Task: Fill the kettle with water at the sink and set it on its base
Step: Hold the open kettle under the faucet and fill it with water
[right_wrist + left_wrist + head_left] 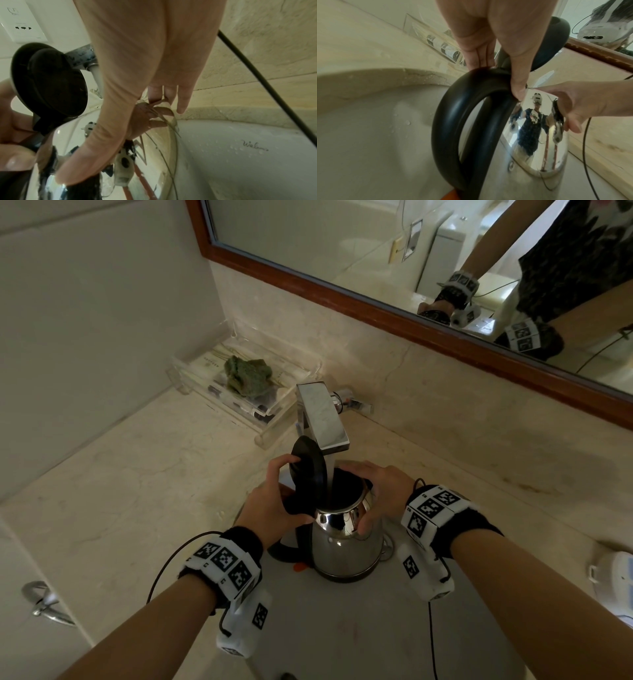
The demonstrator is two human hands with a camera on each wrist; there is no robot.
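Observation:
A steel kettle [346,542] stands low in the white sink basin [342,628], under the chrome faucet [322,416]. Its black lid [306,470] is tipped up and open. A stream of water [330,474] runs from the spout into the kettle's mouth. My left hand [284,491] grips the top of the black handle [453,121], with a finger against the lid's edge. My right hand [373,501] curls round the kettle's upper body [154,155] on the right, thumb pressed on the steel. The water level inside is hidden.
A clear tray [191,371] holding a green cloth [246,374] sits on the marble counter at the back left. A wood-framed mirror [445,251] hangs behind. A white object [613,577] lies at the right edge. A chrome handle [44,601] sticks out at the lower left.

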